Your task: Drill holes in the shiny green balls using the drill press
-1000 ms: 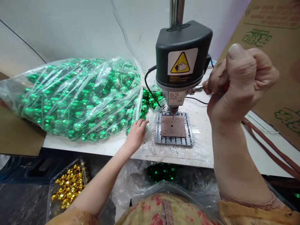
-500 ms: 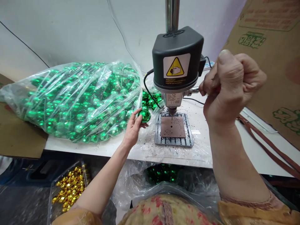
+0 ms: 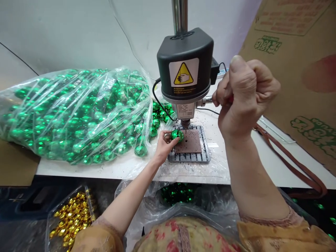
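Between the thumb and fingers of my left hand [image 3: 166, 143] is a shiny green faceted ball [image 3: 177, 135]. It is over the left side of a brown square pad [image 3: 193, 145], which has a dark hole in it and lies on the slotted metal base [image 3: 189, 158]. Above stands a black bench drill press [image 3: 186, 63] with a yellow warning label; its chuck [image 3: 185, 122] is just above and right of the ball. My right hand [image 3: 249, 91] is closed around the drill press's feed handle [image 3: 208, 99], most of which the fingers hide.
A clear plastic bag [image 3: 78, 119] full of green balls fills the left of the white table [image 3: 99, 171]. Dark shavings surround the base. A cardboard box [image 3: 301, 77] and a brown strap [image 3: 286, 154] are at right. Gold balls [image 3: 70, 217] sit in a clear container below.
My left hand has carried the green ball right, from beside the bag to over the brown pad. My right hand stays on the handle. The whole view has shifted slightly.
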A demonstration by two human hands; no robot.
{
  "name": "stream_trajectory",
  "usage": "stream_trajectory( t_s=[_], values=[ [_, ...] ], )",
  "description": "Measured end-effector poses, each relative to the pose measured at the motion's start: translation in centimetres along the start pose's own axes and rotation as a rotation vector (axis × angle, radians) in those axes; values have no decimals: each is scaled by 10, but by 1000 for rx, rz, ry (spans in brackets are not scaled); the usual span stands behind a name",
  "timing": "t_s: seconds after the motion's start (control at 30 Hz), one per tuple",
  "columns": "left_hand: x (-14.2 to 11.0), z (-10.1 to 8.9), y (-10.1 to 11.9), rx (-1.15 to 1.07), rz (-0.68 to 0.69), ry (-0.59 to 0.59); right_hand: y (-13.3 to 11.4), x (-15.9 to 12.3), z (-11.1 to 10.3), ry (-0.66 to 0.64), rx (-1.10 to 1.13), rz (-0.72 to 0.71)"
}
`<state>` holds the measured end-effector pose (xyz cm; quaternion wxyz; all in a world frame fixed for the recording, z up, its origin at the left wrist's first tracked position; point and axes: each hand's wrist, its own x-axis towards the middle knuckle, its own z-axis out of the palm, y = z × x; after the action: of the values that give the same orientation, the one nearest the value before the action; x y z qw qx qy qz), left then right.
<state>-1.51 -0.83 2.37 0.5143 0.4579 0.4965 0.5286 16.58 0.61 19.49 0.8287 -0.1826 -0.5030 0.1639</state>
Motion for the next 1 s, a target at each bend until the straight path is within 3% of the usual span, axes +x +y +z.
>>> stream_trajectory(
  t_s=[0.43, 0.7, 1.0],
  values=[
    [9, 8, -8, 208, 156, -112, 0, -1, 2, -8, 46, -31],
    [2, 14, -12, 561, 330, -105, 1, 0, 1, -10, 34, -39],
    [1, 16, -13, 428, 317, -172, -2, 0, 1, -31, -32, -44]
  ],
)
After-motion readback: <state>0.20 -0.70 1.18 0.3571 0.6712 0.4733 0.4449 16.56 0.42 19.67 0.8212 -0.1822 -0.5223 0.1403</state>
